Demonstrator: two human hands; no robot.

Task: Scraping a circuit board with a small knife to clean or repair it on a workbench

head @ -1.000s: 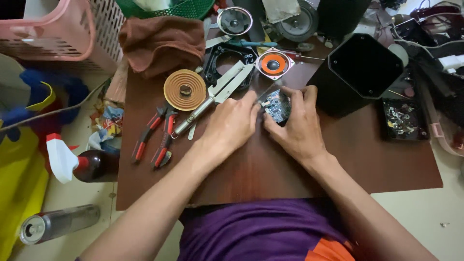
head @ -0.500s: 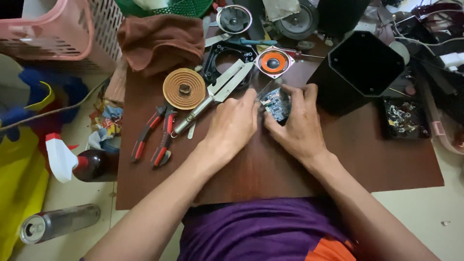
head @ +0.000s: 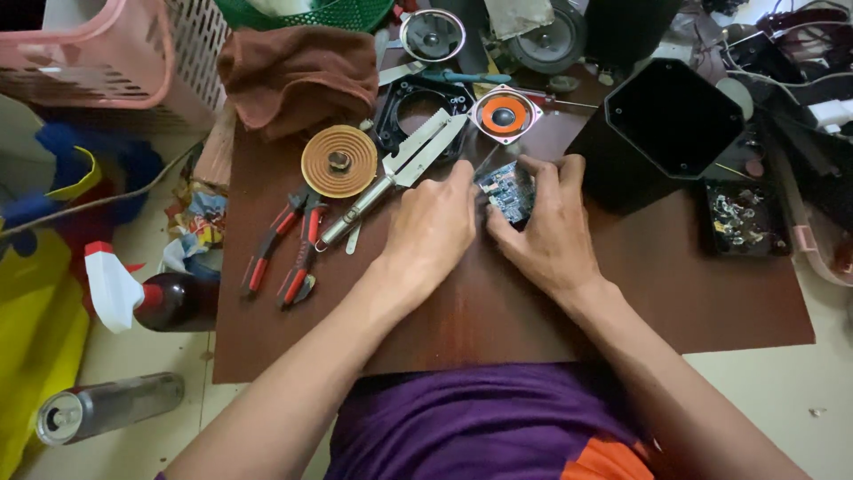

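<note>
board pos: I see the small circuit board (head: 508, 191) on the brown worktop (head: 693, 293), pinned between both hands, just past centre twd the far edge.
direction from hands: board sits at approx 2 o'clock of the left hand (head: 433, 227) and 11 o'clock of the right hand (head: 546, 233); both touch it, so neither is clearly nearer. I'd call it a tie.
long axis: I read it as running roughly 11-to-5 o'clock in the head view, but fingers cover much of it, so not certain.
left hand state: curled narrow, knuckles up, fingertips tucked at the board's L edge; exact pinch is hidden under the hand.
right hand state: fingers draped over the far R corner, thumb along the near edge, holding the board.
what's around: black hexagonal speaker shell (head: 662, 129) just beside the R hand at 2 o'clock; orange-cone speaker driver (head: 504, 114) at 12 o'clock of the board, near but apart; metal shears (head: 400, 173) at 10 o'clock, tip near the L knuckles; copper coil disc (head: 338, 161) further L; red-handled pliers (head: 284, 249) well apart at 9 o'clock.
blocked: board underside and any part being worked, can't tell.
</note>
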